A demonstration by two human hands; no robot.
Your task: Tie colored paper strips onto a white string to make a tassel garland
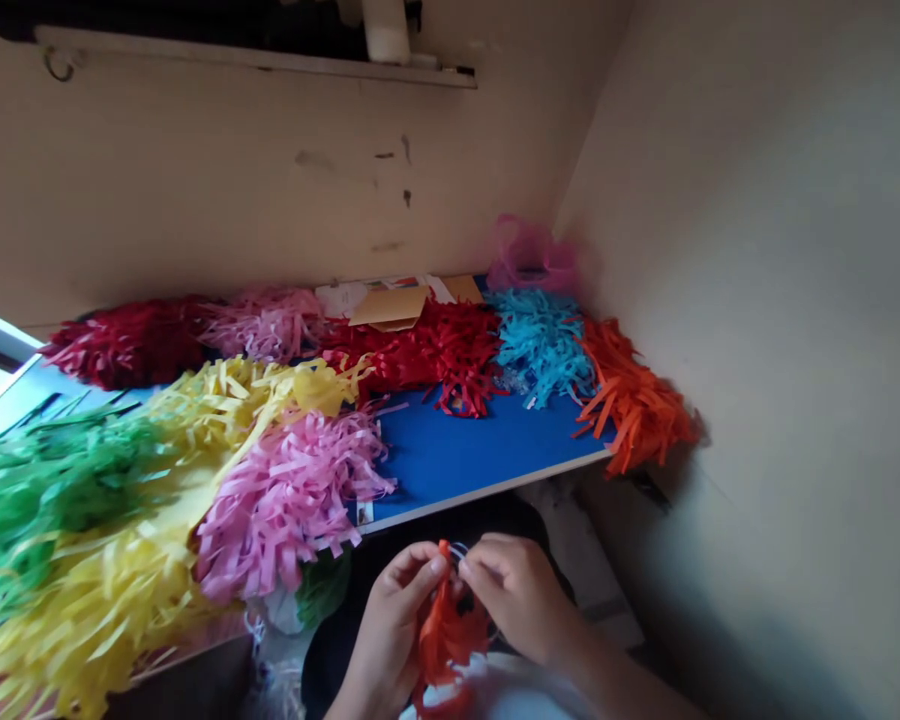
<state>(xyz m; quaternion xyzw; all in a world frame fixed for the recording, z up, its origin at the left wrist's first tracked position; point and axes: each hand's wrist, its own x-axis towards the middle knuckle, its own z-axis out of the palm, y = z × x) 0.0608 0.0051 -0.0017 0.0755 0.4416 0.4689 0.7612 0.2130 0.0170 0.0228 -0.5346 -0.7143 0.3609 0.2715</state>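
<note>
Low in the view, in front of the table edge, my left hand [403, 610] pinches the twisted top of an orange paper tassel [450, 640]. Its cut strips hang down between my hands over my lap. My right hand [521, 590] is closed beside it, with thumb and finger pinched on a thin pale string [459, 551] that loops at the tassel's top. The string's far end is hidden by my fingers.
A blue table [457, 450] bears fringed paper heaps: green [60, 480], yellow [105, 610], pink [292, 500], red [450, 350], light blue [544, 340] and orange [634, 400]. A brown envelope [390, 307] lies at the back. A shelf [255, 60] juts from the wall above.
</note>
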